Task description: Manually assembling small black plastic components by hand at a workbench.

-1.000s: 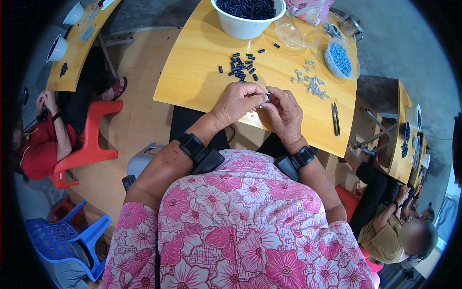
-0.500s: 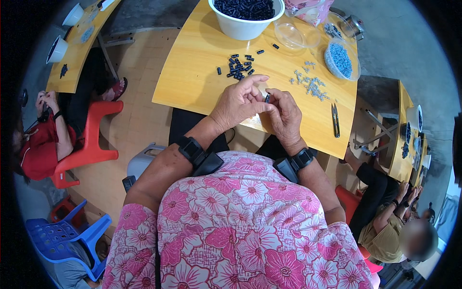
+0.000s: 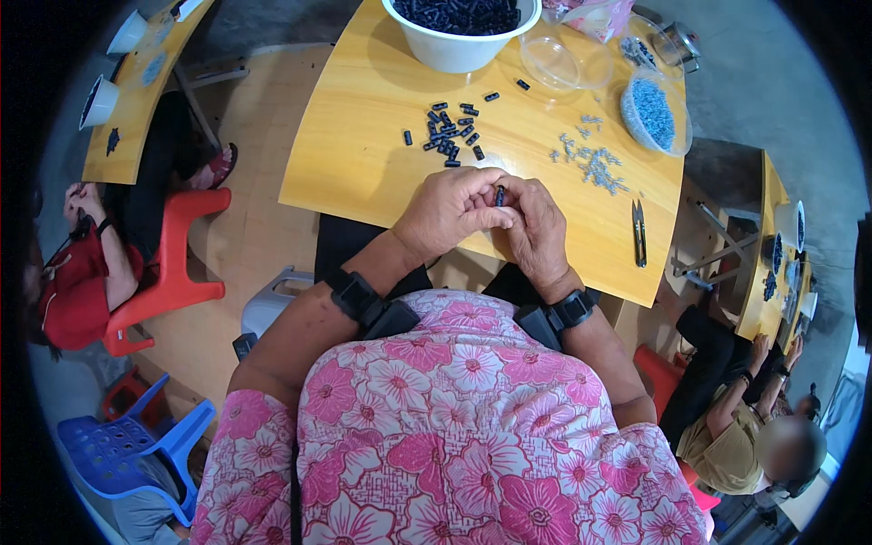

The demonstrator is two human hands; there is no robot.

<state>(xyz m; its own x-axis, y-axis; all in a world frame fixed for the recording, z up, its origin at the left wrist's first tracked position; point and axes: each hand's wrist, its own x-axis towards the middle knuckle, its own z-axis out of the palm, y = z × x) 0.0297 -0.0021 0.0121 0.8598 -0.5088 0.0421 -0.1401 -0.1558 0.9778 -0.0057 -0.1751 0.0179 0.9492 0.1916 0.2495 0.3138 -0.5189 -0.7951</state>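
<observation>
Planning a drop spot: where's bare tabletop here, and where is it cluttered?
Free: the left part of the wooden table, between the white bowl, the dark pieces and the left hand. Also a strip between the right hand and the snips. Crowded: the far right, around the grey pieces and clear tubs.

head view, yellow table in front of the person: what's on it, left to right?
Loose pile of small black parts → white bowl of black parts → scatter of small grey-blue parts → snips → clear bowl of blue parts.
</observation>
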